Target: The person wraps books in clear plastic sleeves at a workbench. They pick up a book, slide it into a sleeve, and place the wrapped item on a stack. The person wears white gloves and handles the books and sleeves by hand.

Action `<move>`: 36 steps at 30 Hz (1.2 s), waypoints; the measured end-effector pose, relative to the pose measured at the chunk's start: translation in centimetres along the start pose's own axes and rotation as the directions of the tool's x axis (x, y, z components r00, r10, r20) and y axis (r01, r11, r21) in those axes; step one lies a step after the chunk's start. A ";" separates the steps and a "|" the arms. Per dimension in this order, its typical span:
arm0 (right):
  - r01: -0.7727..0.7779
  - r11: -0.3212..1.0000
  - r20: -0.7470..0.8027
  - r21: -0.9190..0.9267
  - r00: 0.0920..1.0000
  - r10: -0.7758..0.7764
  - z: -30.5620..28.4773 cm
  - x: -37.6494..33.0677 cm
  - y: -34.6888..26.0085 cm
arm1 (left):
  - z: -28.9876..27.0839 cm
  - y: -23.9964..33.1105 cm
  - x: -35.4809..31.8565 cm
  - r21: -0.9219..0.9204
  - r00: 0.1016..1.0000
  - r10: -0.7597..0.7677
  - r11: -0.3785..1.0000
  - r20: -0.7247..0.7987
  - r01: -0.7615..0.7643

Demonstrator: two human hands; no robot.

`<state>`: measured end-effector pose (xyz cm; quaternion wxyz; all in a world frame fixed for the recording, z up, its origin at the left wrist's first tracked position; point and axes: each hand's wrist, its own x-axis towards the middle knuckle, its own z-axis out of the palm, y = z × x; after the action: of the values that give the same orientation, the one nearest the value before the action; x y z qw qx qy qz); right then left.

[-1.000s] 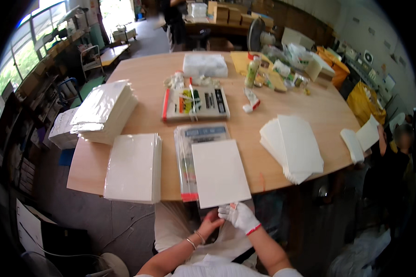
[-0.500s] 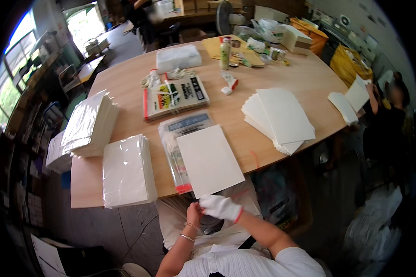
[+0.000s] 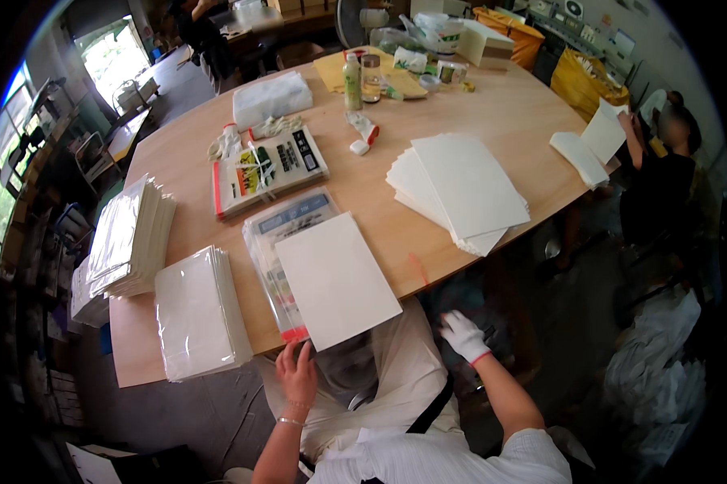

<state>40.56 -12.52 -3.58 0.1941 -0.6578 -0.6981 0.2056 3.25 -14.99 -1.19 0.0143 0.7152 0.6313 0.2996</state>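
- Left hand (image 3: 296, 375): bare, braceleted at the wrist, set at the near edge of the table (image 3: 505, 109); its fingers are partly bent and spread, the tips beside the red-edged end of the clear-wrapped packet (image 3: 259, 246). Whether they touch it cannot be told.
- Right hand (image 3: 465, 339): in a white glove with a red cuff, well apart from the left and beyond the table edge; its fingers extend, slightly parted, over a dark area. Contact there cannot be made out.
- White sheet (image 3: 339, 278): flat, set askew across the packet, its near corner projecting past the table edge.
- To the left: a wrapped stack (image 3: 194, 315) and, behind it, a taller stack (image 3: 125, 238), both glossy.
- To the right: fanned white sheets (image 3: 472, 189).
- Behind the packet: a red-edged bundle (image 3: 271, 171) in clear wrapping.
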 end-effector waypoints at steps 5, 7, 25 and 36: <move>0.546 0.797 -0.110 0.259 0.836 -0.537 -1.7 6.9 -8.8 | -0.2 -1.1 3.3 -0.032 0.921 0.379 0.925 0.092 -0.378; 0.655 0.717 -0.069 0.238 0.748 -0.660 -2.0 8.2 -7.4 | -0.2 -1.5 4.0 -0.130 0.905 0.413 0.907 0.099 -0.400; -0.345 0.602 0.212 0.720 0.936 0.283 1.6 7.8 -10.8 | -0.1 -1.0 4.0 -0.666 0.612 -0.530 0.113 0.587 0.738; 0.297 0.704 -0.149 0.645 0.953 -0.265 6.0 6.0 -18.2 | -11.0 -4.9 6.7 -0.633 0.915 -0.216 0.667 0.341 0.394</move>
<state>21.70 -7.67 1.27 0.4584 -0.4369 -0.6674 0.3919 -5.87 -11.84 8.69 0.4047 0.5713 0.5787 0.4183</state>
